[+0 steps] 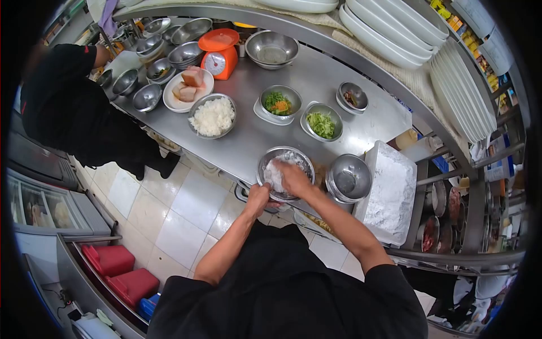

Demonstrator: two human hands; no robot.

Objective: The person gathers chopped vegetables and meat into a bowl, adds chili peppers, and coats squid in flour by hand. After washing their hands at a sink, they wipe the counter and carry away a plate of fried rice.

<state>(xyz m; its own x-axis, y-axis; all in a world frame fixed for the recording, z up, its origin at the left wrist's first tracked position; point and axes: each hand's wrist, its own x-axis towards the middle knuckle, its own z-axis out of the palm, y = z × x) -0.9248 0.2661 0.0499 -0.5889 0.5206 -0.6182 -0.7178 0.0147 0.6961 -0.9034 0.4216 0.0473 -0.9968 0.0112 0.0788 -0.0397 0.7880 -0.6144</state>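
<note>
At the counter's near edge stands a metal bowl with white powder inside. My left hand is closed on the near left part of its rim. Inside the same bowl, my right hand reaches down into the powder; its fingertips are hidden or blurred, so whether they grip anything does not show. Close by on the right are stacked metal bowls. A white tub of white powder lies beyond them.
Behind my hands are a bowl of rice, a bowl of chopped greens with something orange, a bowl of shredded greens and an orange scale. A plate carries meat chunks. A co-worker stands at left. Plates fill the upper shelf.
</note>
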